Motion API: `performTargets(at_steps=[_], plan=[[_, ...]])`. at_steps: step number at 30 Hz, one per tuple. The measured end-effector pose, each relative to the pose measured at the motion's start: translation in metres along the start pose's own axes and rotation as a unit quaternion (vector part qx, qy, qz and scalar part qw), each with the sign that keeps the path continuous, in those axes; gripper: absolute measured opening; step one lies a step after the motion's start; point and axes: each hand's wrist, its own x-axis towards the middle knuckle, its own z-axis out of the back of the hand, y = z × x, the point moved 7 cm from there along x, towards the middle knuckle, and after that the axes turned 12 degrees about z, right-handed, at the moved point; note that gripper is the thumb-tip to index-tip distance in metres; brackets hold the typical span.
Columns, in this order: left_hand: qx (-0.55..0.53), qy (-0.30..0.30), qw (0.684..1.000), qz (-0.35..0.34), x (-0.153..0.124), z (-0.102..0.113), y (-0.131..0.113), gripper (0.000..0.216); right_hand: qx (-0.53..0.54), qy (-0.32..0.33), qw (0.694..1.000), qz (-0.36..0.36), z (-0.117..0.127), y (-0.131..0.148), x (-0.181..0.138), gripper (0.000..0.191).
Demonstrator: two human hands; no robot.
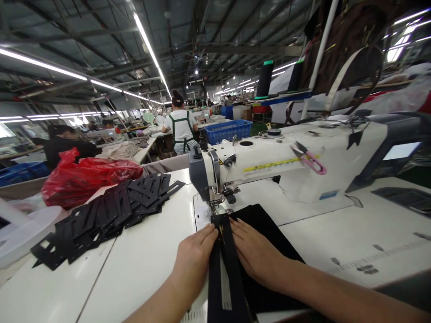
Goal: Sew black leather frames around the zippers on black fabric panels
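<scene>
A black strip (232, 278) with a long slot lies lengthwise in front of me, its far end under the needle area of the sewing machine (215, 197). A pale band and a gold-coloured bit show in the slot. My left hand (192, 255) has its fingers closed together on the strip's left edge; its thumb is hidden. Beneath and to the right spreads a larger black fabric piece (272, 233). My right hand (257, 253) lies flat over that fabric, fingers stretched along the strip's right edge, close to the presser foot.
Many slotted black pieces (111, 211) are heaped at left, before a red plastic bag (90, 172). Pink-handled thread snips (310, 159) rest on the machine arm. Thread cones (264, 80) stand above. Beyond are a blue crate (229, 130) and a person in an apron (182, 125).
</scene>
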Motion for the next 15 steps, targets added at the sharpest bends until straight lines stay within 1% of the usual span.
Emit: performTargets(at_steps=[2, 5, 9, 12, 15], plan=[[0.009, 0.022, 1.0, -0.013, 0.005, -0.012, -0.009, 0.029, 0.008, 0.013, 1.0, -0.004, -0.003, 0.0, -0.001, 0.048], [0.043, 0.037, 0.998, -0.034, 0.006, -0.02, -0.013, 0.03, 0.014, 0.025, 0.999, -0.02, -0.007, -0.001, -0.003, 0.048], [0.093, 0.031, 0.994, -0.049, 0.007, -0.024, -0.012, 0.034, 0.008, 0.011, 0.999, -0.049, -0.009, -0.006, -0.005, 0.051], [0.117, 0.024, 0.991, -0.06, 0.008, -0.027, -0.012, 0.034, 0.023, 0.025, 0.998, -0.06, -0.01, -0.008, -0.004, 0.057], [0.135, 0.022, 0.988, -0.072, 0.007, -0.029, -0.011, 0.034, 0.058, 0.04, 0.995, -0.073, -0.008, -0.011, -0.004, 0.057]])
